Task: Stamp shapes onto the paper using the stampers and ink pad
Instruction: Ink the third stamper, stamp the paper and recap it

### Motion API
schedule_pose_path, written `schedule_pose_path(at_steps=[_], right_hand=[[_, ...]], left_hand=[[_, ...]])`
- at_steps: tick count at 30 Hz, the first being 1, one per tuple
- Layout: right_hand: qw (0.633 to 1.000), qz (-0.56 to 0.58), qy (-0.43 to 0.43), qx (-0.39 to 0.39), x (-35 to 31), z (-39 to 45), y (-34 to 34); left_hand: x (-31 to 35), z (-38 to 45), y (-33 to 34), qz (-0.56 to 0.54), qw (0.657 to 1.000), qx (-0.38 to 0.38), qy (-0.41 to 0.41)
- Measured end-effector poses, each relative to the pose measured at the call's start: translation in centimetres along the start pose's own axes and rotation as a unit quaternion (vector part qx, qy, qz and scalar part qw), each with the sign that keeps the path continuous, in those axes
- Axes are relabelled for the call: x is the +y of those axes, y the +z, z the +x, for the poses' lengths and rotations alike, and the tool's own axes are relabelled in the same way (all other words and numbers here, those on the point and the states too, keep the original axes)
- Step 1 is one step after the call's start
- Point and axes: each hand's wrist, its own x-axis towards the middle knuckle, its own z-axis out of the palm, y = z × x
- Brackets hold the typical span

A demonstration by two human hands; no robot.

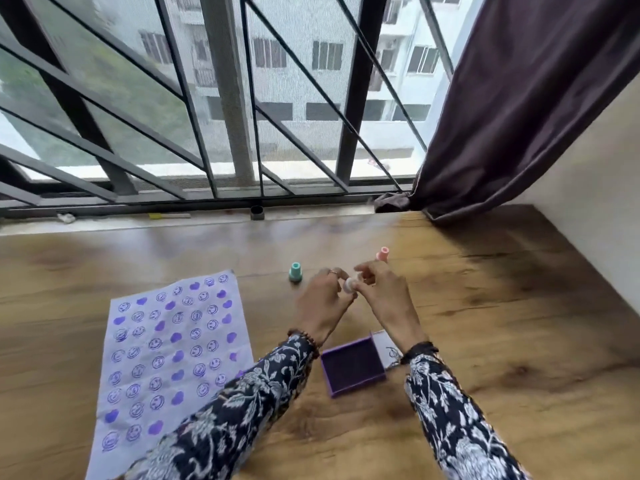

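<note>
Head view: both hands pinch a small white stamper (pixel 350 285).
Left hand (pixel 323 303) and right hand (pixel 382 296) closed on it; paper (pixel 173 348) densely stamped; bare table (pixel 502 341) rightward.

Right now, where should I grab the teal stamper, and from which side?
Pinch the narrow upper handle of the teal stamper, coming down from above. It stands upright on its wider base, apart from the hands and the paper, so the top looks unobstructed.

On the counter (pixel 485 323), the paper (pixel 173 348) lies left of my ink pad (pixel 353 370); two stampers (pixel 295 271) stand behind.
</note>
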Motion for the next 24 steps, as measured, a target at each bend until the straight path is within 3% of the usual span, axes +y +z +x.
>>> schedule_pose_path(at_steps=[7,11,14,18,20,24], right_hand=[[0.996,-0.079,-0.026,-0.019,1.4,5.4,1.5],[0.994,-0.102,-0.029,-0.022,2.3,6.5,2.1],[0.993,-0.113,-0.03,-0.014,2.2,6.3,2.4],[0.987,-0.128,-0.099,0.017,0.5,5.5,3.8],[0.989,-0.086,-0.118,-0.036,-0.8,5.3,5.1],[0.981,-0.07,-0.114,-0.139,-2.6,5.7,7.6]], left_hand=[[-2.9,4.3,2.6,-0.012,0.998,-0.036,-0.057],[-3.5,3.8,1.8,-0.026,0.998,-0.043,-0.046],[-4.5,1.2,0.2,-0.049,0.997,-0.007,-0.064],[-6.6,-1.0,-2.1,-0.084,0.981,0.068,-0.161],[-7.4,-0.7,-2.7,-0.096,0.971,0.096,-0.198],[-7.9,0.7,-2.9,-0.141,0.965,0.069,-0.212]])
